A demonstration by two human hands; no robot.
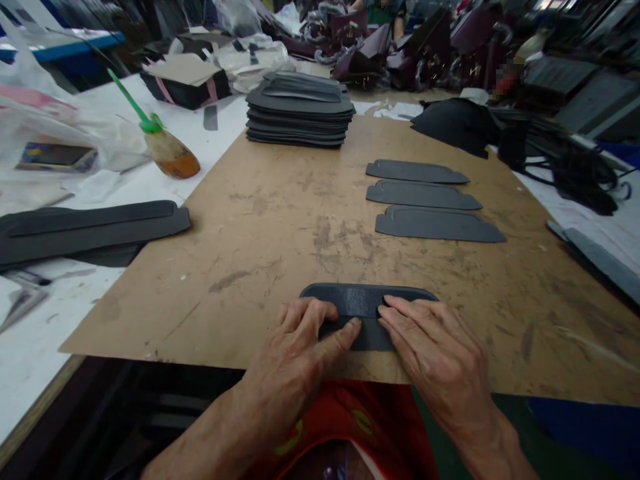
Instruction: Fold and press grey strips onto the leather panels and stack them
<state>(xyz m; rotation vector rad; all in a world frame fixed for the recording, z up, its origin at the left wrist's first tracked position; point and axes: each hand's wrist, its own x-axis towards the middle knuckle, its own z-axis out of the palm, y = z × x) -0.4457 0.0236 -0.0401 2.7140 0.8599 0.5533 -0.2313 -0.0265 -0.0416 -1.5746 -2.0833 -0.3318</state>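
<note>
A dark grey panel (367, 333) with rounded far corners lies flat near the board's front edge. A shinier strip (356, 300) runs along its far part. My left hand (305, 347) holds down the panel's left side, fingers curled and thumb pressed along the seam below the strip. From the right, my right hand (435, 353) bears on the panel with its fingers close together; its thumb is hidden. Beyond lie three separate grey strips, the nearest strip (440, 224) closest to my right hand.
A brown board (280, 233) covers the table. At its back stands a stack of dark panels (300, 113). To the left are a green-nozzled glue bottle (173, 150) and long dark pieces (95, 227). Black straps (565, 153) lie right; maroon bags (420, 53) fill the background.
</note>
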